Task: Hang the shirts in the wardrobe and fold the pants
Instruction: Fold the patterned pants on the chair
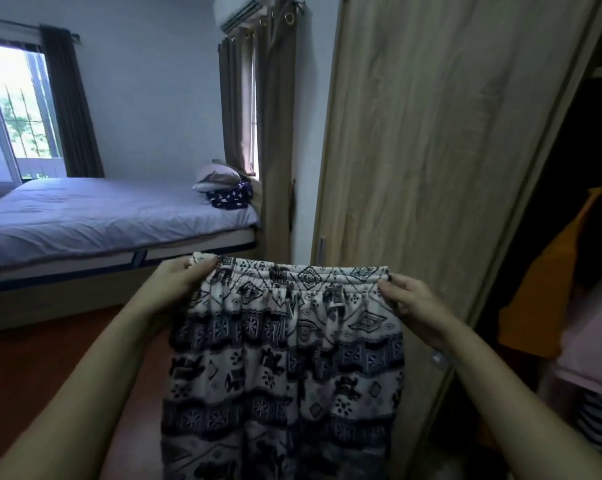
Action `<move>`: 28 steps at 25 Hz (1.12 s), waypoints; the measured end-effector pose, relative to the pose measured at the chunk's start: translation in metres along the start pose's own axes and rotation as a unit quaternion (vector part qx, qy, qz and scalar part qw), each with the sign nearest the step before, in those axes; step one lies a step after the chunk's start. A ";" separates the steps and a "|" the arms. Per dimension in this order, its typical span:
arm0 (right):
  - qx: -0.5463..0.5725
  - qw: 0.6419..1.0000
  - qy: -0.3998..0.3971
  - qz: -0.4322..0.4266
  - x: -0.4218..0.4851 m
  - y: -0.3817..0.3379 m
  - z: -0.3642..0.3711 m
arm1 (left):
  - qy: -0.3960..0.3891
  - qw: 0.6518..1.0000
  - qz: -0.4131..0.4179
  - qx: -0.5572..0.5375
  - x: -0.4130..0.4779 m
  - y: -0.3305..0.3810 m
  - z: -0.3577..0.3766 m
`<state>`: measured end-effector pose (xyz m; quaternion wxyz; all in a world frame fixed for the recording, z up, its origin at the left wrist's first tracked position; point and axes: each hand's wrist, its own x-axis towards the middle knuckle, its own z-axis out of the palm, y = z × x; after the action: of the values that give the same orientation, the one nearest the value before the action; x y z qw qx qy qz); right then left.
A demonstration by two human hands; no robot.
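Both hands, the left hand (180, 277) and right hand (408, 301), pinch the waistband of the patterned pants (285, 358), held up hanging before the wardrobe door (431, 150), so folding is starting and next the legs should fold together.

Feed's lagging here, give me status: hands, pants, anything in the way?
Left hand and right hand pinch patterned pants by the waistband. Pants hang spread, unfolded. Wardrobe door just beyond.

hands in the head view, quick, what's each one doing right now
Left hand: pinches one end of the patterned pants waistband.
Right hand: pinches the other end of the same waistband, pants hanging down.
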<state>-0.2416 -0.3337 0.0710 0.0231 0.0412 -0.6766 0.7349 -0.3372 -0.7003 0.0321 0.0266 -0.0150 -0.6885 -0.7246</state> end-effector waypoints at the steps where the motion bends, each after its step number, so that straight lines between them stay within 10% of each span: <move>1: 0.023 0.999 0.017 0.021 0.001 0.002 0.008 | 0.027 0.999 -0.005 -0.028 -0.023 0.019 0.018; 11: 0.021 0.997 -0.058 -0.051 -0.025 -0.007 0.093 | -0.162 0.983 0.061 -0.068 -0.108 0.052 0.132; 20: -0.142 0.984 -0.063 -0.089 -0.037 -0.011 0.079 | -0.105 0.980 0.164 -0.038 -0.118 0.049 0.136; 23: -0.405 0.883 0.011 -0.237 -0.029 -0.011 0.048 | -0.099 0.981 0.168 -0.002 -0.115 0.045 0.132; 28: -0.655 0.714 -0.097 -0.227 -0.025 -0.027 0.029 | -0.165 0.971 0.172 0.032 -0.121 0.044 0.122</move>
<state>-0.2140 -0.3598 0.0976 0.1446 0.2389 -0.9574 0.0728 -0.2156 -0.5790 0.0754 0.0376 -0.2513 -0.6933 -0.6744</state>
